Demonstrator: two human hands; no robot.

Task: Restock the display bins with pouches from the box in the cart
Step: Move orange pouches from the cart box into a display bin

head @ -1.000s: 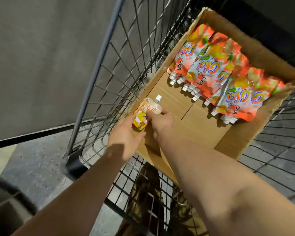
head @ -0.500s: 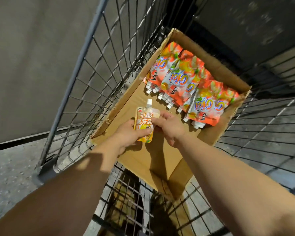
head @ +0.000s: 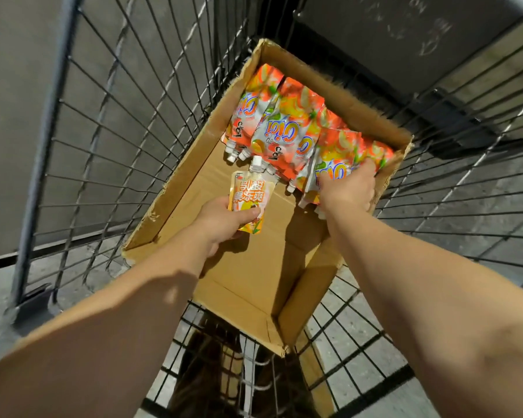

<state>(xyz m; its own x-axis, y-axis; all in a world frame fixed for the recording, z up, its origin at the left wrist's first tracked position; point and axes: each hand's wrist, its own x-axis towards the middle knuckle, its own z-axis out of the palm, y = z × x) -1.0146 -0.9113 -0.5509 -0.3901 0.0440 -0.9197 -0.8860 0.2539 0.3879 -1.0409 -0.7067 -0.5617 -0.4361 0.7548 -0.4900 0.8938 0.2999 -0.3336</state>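
Two bare forearms reached down into an open cardboard box [head: 175, 188] that sat inside a wire cart [head: 109, 122]. Over the bare middle of the box floor, the left hand [head: 224, 224] held a small yellow spout pouch [head: 249, 197] upright, fingers curled round its lower half. Beyond it, against the box's right wall, the right hand [head: 349, 190] lay on the nearest orange pouch; whether its fingers had closed could not be told. The remaining orange pouches [head: 287, 128] overlapped along the box's far wall, spouts pointing back. A one-handed pull on these slick, layered packs might have dragged neighbours loose or let one slip.
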